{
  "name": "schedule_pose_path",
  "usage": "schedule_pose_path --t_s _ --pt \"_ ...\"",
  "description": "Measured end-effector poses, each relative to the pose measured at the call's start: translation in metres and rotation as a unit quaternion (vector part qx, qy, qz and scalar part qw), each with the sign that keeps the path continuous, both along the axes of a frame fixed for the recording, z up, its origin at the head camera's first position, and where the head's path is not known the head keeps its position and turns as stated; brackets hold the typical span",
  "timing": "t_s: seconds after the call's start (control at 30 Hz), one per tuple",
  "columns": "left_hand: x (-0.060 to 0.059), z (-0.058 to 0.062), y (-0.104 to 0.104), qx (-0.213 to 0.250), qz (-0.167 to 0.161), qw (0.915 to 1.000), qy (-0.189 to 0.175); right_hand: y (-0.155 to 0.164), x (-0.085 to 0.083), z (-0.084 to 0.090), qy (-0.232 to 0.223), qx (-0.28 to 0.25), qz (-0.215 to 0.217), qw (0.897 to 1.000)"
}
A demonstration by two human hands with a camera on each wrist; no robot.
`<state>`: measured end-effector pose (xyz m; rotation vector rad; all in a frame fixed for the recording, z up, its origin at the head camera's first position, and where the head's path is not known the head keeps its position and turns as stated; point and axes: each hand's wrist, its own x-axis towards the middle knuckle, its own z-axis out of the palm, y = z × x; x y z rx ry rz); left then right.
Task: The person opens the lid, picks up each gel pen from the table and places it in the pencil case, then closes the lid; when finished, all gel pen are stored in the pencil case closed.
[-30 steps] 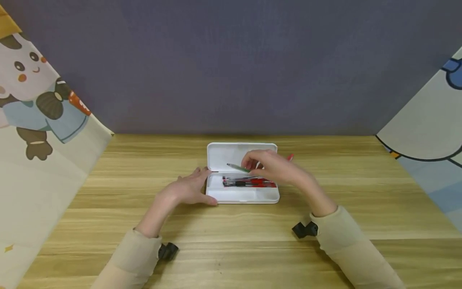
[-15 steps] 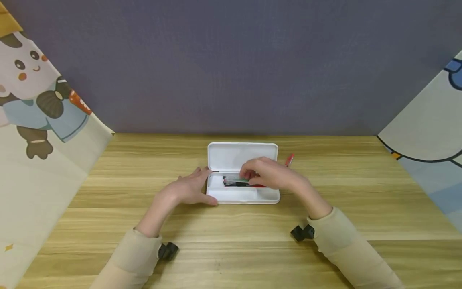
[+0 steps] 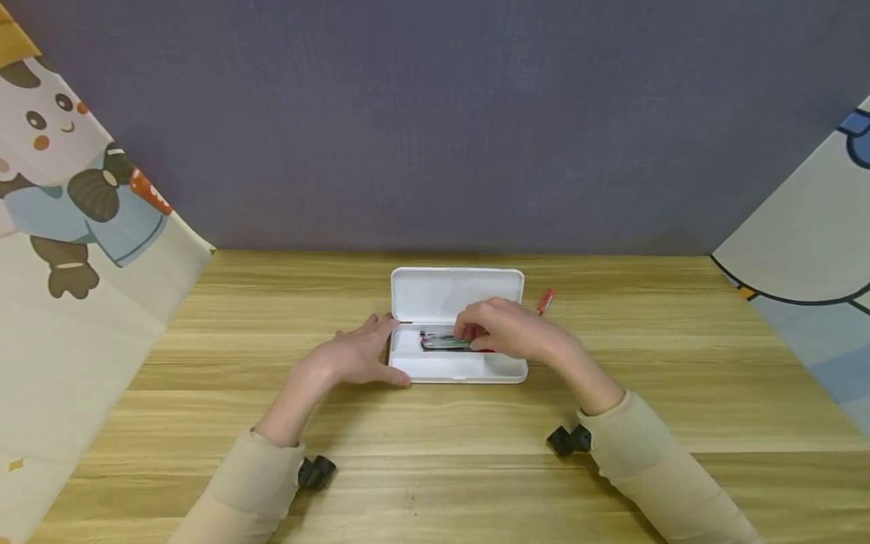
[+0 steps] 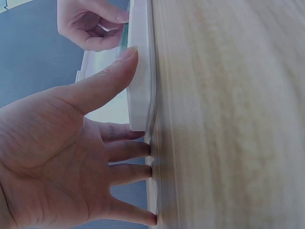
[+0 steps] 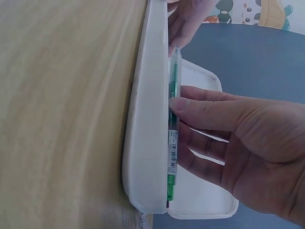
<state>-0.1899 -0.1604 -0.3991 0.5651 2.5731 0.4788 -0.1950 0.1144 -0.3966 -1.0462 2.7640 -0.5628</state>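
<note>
A white pencil case [image 3: 448,369] lies open in the middle of the wooden table, its lid [image 3: 442,291] folded back. Several red and black pens [image 3: 435,336] lie in its tray. My right hand [image 3: 469,331] is over the tray and pinches a green pen [image 5: 172,138] between thumb and fingers, laying it along the tray on top of the others. My left hand [image 3: 367,353] rests flat on the table at the case's left end, fingers straight, with its thumb [image 4: 112,74] against the case's front wall [image 4: 140,81].
A red pen [image 3: 545,300] lies on the table just behind the case's right end. Cartoon-printed sheets [image 3: 75,227] stand at the left and right sides, with a grey wall [image 3: 435,121] behind. Bare wooden tabletop [image 3: 435,453] stretches in front.
My right hand brought the green pen down from above the lid into the tray, and it now lies level on the other pens. My left hand stayed in place.
</note>
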Motion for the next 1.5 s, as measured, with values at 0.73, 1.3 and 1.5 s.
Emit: schedule_pose_path --t_s 0.73,1.3,1.5 --pt "0.001 0.001 -0.001 -0.002 0.002 1.0 -0.007 0.043 -0.005 0.011 -0.028 -0.097 -0.031 0.994" --pt "0.0 0.002 0.0 -0.005 0.002 1.0 -0.004 0.107 -0.016 -0.005 -0.016 -0.109 -0.098 0.989" --pt "0.0 0.001 0.0 -0.004 0.001 1.0 -0.007 0.118 -0.024 -0.009 -0.012 -0.084 -0.093 0.992"
